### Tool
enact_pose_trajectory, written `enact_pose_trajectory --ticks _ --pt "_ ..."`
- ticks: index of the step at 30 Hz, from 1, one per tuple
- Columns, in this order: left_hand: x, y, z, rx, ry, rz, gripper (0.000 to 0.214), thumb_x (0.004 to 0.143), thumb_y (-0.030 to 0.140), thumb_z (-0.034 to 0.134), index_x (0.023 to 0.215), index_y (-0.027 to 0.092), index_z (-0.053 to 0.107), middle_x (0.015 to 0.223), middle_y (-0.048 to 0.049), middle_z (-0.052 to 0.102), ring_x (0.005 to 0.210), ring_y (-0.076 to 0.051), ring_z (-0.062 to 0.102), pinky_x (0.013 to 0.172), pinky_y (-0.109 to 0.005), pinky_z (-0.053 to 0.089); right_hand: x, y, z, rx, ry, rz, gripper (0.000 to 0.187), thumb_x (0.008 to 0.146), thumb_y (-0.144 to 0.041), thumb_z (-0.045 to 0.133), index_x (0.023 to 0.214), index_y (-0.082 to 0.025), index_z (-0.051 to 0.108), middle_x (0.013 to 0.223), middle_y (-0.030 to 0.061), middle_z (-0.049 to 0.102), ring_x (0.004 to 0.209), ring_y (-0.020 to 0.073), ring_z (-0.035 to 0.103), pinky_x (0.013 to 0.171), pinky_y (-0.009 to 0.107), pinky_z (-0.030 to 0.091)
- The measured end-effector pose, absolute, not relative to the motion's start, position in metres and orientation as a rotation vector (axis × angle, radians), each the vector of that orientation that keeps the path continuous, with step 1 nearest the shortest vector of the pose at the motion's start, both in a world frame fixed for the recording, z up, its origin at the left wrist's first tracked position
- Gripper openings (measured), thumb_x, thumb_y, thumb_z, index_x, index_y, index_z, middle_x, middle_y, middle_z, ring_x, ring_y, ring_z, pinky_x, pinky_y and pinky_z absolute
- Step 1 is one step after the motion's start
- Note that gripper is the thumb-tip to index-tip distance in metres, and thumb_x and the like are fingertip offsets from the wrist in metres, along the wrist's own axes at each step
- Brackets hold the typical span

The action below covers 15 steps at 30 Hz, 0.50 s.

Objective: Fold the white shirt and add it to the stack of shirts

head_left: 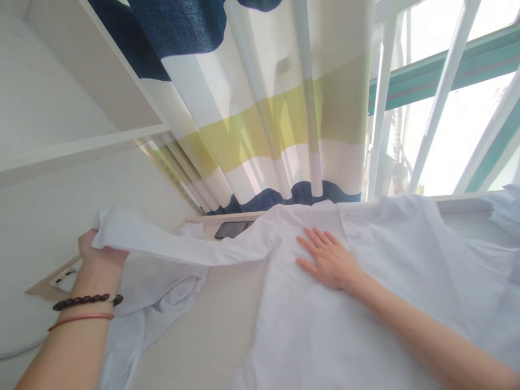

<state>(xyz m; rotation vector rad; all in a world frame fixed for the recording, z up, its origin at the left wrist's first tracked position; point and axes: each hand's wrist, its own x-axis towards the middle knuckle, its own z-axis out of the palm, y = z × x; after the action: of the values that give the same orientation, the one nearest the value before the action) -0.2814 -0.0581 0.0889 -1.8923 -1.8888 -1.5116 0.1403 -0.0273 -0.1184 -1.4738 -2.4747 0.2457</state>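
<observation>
A white shirt [390, 271] lies spread over a pale flat surface [219, 330]. My right hand [327, 259] rests flat on the shirt's body near the shoulder, fingers stretched out and apart. My left hand [96, 253], with a dark bead bracelet and a thin red band on the wrist, is closed on the end of the shirt's long sleeve [170, 244] and holds it out to the left, off the surface. More white cloth [154, 303] hangs bunched under the sleeve.
A dark phone [232, 229] lies near the far edge by the wall. A striped curtain [276, 124] hangs behind, with a barred window [447, 108] to the right. A wall socket [60, 279] and a white shelf [81, 146] are at left.
</observation>
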Motion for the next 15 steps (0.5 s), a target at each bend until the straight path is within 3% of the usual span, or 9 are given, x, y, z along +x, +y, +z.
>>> enact_pose_trajectory --ticks 1,3,5,7,10,12,15 --pt "-0.278 -0.056 0.098 -1.688 -1.868 -1.830 0.060 0.088 0.021 0.010 0.079 0.013 0.068 0.045 0.0012 0.058 0.048 -0.018 0.057 0.055 -0.031 0.052 0.140 -0.028 -0.119 -1.477 -2.475 0.245 0.070 0.092 -0.062 0.023 0.149 -0.023 0.034 0.158 0.0075 0.023 0.145 0.0277 0.018 0.117 0.046 0.015" --pt "-0.265 -0.051 0.117 -1.482 -1.754 -2.297 0.044 0.088 0.025 0.022 0.089 0.017 0.066 0.051 0.0041 0.061 0.058 -0.013 0.060 0.055 -0.021 0.046 0.139 -0.028 -0.119 -1.479 -2.473 0.245 0.070 0.093 -0.062 0.023 0.149 -0.022 0.034 0.158 0.0077 0.023 0.145 0.0277 0.018 0.117 0.046 0.014" --pt "-0.244 -0.049 0.132 -1.497 -1.704 -2.458 0.039 0.088 0.029 0.029 0.103 0.019 0.063 0.066 0.0060 0.066 0.067 -0.009 0.060 0.056 -0.015 0.041 0.140 -0.027 -0.119 -1.469 -2.476 0.263 0.070 0.093 -0.062 0.023 0.149 -0.022 0.034 0.158 0.0084 0.022 0.145 0.0281 0.017 0.117 0.047 0.013" --pt "-0.214 -0.048 0.138 -1.688 -1.713 -2.357 0.043 0.090 0.028 0.026 0.115 0.019 0.059 0.082 0.0069 0.068 0.079 -0.008 0.059 0.064 -0.015 0.040 0.142 -0.025 -0.116 -1.450 -2.492 0.326 0.071 0.092 -0.062 0.027 0.149 -0.021 0.034 0.158 0.0092 0.022 0.145 0.0293 0.016 0.117 0.048 0.012" --pt "-0.161 -0.047 0.125 -1.985 -1.855 -2.166 0.047 0.090 0.033 0.028 0.124 0.012 0.055 0.105 0.0008 0.068 0.087 -0.015 0.060 0.071 -0.024 0.047 0.149 -0.022 -0.103 -1.390 -2.495 0.502 0.071 0.088 -0.058 0.040 0.146 -0.017 0.039 0.157 0.0119 0.023 0.145 0.0299 0.016 0.117 0.048 0.017" --pt "-0.125 -0.046 0.106 -2.118 -2.002 -2.153 0.047 0.087 0.037 0.037 0.118 0.007 0.058 0.096 -0.0041 0.069 0.082 -0.017 0.061 0.067 -0.025 0.047 0.156 -0.024 -0.088 -1.341 -2.404 0.564 0.064 0.088 -0.053 0.042 0.141 -0.017 0.046 0.155 0.0116 0.030 0.145 0.0294 0.020 0.116 0.047 0.023" --pt "-0.076 -0.047 0.081 -2.530 -2.071 -1.896 0.034 0.083 0.041 0.053 0.102 0.015 0.065 0.078 -0.0004 0.066 0.066 -0.014 0.058 0.055 -0.021 0.042 0.167 -0.032 -0.065 -1.322 -2.182 0.670 0.049 0.091 -0.048 0.041 0.128 -0.022 0.057 0.142 0.0075 0.051 0.134 0.0291 0.042 0.108 0.044 0.038"
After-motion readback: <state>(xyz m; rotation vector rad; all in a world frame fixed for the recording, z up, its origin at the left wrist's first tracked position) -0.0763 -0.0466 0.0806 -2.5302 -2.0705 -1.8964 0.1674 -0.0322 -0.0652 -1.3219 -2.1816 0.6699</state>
